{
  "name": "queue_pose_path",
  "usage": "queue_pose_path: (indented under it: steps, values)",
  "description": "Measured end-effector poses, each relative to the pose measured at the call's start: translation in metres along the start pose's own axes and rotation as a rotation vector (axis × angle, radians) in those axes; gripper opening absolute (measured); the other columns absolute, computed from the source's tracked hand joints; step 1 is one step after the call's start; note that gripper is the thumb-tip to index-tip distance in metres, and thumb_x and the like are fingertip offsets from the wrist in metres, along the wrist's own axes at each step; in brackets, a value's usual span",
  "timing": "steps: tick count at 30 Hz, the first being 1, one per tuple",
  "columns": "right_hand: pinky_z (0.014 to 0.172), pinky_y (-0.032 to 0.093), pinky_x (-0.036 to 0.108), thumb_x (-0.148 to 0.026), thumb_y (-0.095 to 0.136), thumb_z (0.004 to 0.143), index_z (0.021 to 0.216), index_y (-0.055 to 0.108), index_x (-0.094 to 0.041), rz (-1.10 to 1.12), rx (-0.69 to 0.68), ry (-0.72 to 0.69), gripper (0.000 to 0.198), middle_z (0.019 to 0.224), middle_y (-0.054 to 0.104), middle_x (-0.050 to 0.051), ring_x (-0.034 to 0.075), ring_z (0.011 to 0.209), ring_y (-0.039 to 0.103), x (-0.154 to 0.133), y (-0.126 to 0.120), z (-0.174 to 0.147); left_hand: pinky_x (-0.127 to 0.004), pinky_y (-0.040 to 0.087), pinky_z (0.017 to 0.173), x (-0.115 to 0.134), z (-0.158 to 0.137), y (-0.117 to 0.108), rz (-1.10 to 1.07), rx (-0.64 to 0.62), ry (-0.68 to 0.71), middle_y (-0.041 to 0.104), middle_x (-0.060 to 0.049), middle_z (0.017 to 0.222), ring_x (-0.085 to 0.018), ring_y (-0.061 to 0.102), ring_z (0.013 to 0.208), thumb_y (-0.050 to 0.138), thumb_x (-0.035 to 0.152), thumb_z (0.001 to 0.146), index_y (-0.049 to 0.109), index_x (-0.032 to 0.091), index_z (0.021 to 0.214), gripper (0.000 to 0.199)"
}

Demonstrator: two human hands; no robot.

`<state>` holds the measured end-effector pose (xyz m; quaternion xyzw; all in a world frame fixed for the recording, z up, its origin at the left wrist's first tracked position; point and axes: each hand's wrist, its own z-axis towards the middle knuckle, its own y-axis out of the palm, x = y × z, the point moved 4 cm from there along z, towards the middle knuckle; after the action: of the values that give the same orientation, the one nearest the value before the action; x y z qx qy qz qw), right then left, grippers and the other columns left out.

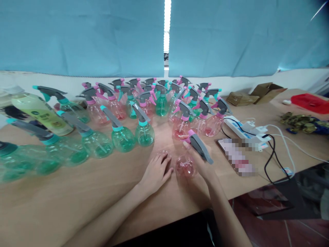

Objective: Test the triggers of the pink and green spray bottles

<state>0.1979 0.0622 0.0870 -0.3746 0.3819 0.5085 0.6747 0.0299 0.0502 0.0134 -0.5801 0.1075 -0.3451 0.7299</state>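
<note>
My right hand (202, 168) is wrapped around the neck of a clear pink spray bottle (185, 167) with a grey and pink trigger head. One finger reaches toward the front of its nozzle. The bottle is upright, its base at the tabletop. My left hand (157, 171) lies palm down on the table, fingers spread, just left of that bottle and holding nothing. Close behind my right hand are pink spray bottles (209, 127). A row of green spray bottles (124, 140) stretches to the left of my left hand.
Many more pink and green spray bottles stand behind, before the blue curtain (89, 37). A large bottle with a yellow label (42, 111) is at left. To the right are a power strip (239, 130) with cables, a phone (235, 157), cardboard boxes (267, 92) and a red tray (309, 103).
</note>
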Motion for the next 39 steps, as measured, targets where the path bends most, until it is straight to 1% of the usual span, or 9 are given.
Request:
queue_pose_path:
  steps: [3, 7, 20, 22, 25, 27, 31, 35, 39]
  values:
    - [0.067, 0.051, 0.028, -0.036, 0.064, 0.084, 0.09, 0.067, -0.02, -0.024, -0.005, 0.01, 0.017, 0.078, 0.067, 0.001, 0.016, 0.073, 0.063, -0.002, 0.001, 0.001, -0.05, 0.038, 0.106, 0.0, 0.0, 0.0, -0.001, 0.0, -0.002, 0.054, -0.017, 0.134, -0.032, 0.048, 0.127, 0.052, 0.03, 0.095, 0.053, 0.012, 0.126, 0.036]
    - [0.059, 0.046, 0.026, -0.039, 0.064, 0.084, 0.072, 0.061, -0.019, -0.031, -0.009, 0.001, 0.024, 0.066, 0.059, -0.001, 0.014, 0.062, 0.057, -0.004, 0.0, 0.003, -0.049, 0.039, 0.105, 0.0, 0.0, 0.0, -0.005, 0.002, -0.002, 0.054, -0.018, 0.133, -0.032, 0.048, 0.127, 0.052, 0.03, 0.095, 0.054, 0.011, 0.125, 0.036]
    - [0.056, 0.043, 0.026, -0.035, 0.061, 0.086, 0.07, 0.055, -0.019, -0.029, -0.026, -0.037, 0.023, 0.063, 0.053, -0.003, 0.013, 0.058, 0.053, -0.003, 0.0, 0.003, -0.048, 0.039, 0.105, -0.001, 0.0, 0.0, -0.018, 0.022, -0.002, 0.055, -0.017, 0.133, -0.031, 0.048, 0.127, 0.05, 0.031, 0.096, 0.054, 0.012, 0.126, 0.035]
    - [0.057, 0.043, 0.026, -0.034, 0.062, 0.085, 0.073, 0.058, -0.02, -0.035, -0.015, -0.048, 0.019, 0.065, 0.055, -0.003, 0.013, 0.059, 0.053, -0.002, -0.001, 0.002, -0.048, 0.04, 0.105, -0.001, 0.0, 0.001, -0.016, 0.022, -0.002, 0.055, -0.017, 0.133, -0.031, 0.049, 0.126, 0.05, 0.031, 0.096, 0.054, 0.012, 0.125, 0.035]
    - [0.061, 0.046, 0.027, -0.033, 0.063, 0.083, 0.086, 0.064, -0.021, -0.045, -0.012, -0.057, 0.013, 0.074, 0.063, -0.001, 0.015, 0.064, 0.056, 0.001, -0.001, 0.0, -0.049, 0.04, 0.105, -0.002, 0.0, 0.001, -0.013, 0.02, -0.002, 0.054, -0.017, 0.133, -0.032, 0.05, 0.126, 0.05, 0.031, 0.096, 0.055, 0.012, 0.124, 0.035]
    - [0.061, 0.048, 0.029, -0.036, 0.063, 0.083, 0.092, 0.066, -0.022, -0.056, -0.022, -0.052, 0.017, 0.074, 0.064, 0.0, 0.016, 0.064, 0.057, 0.003, -0.001, -0.001, -0.049, 0.04, 0.104, -0.001, 0.0, 0.001, -0.011, 0.019, -0.002, 0.054, -0.017, 0.134, -0.032, 0.049, 0.126, 0.05, 0.031, 0.096, 0.055, 0.012, 0.125, 0.035]
    - [0.057, 0.049, 0.03, -0.043, 0.065, 0.08, 0.093, 0.066, -0.023, -0.104, -0.034, -0.034, 0.025, 0.066, 0.059, -0.002, 0.015, 0.057, 0.054, -0.003, -0.004, -0.002, -0.049, 0.04, 0.104, -0.001, 0.0, 0.0, -0.003, 0.014, -0.001, 0.054, -0.017, 0.133, -0.033, 0.049, 0.126, 0.052, 0.03, 0.095, 0.055, 0.011, 0.124, 0.035]
    - [0.056, 0.049, 0.03, -0.042, 0.072, 0.074, 0.112, 0.061, -0.025, -0.223, -0.062, 0.002, 0.043, 0.064, 0.054, -0.004, 0.014, 0.054, 0.05, -0.014, -0.012, -0.003, -0.048, 0.039, 0.105, 0.0, 0.0, 0.0, 0.006, 0.009, 0.008, 0.055, -0.018, 0.133, -0.033, 0.05, 0.125, 0.054, 0.03, 0.094, 0.056, 0.01, 0.124, 0.036]
    - [0.063, 0.052, 0.035, -0.044, 0.077, 0.067, 0.118, 0.054, -0.025, -0.282, -0.075, 0.017, 0.059, 0.079, 0.058, -0.001, 0.018, 0.065, 0.057, -0.013, -0.024, -0.012, -0.049, 0.04, 0.104, -0.001, 0.0, 0.0, 0.017, 0.014, 0.015, 0.055, -0.019, 0.133, -0.033, 0.05, 0.124, 0.054, 0.03, 0.095, 0.055, 0.009, 0.125, 0.037]
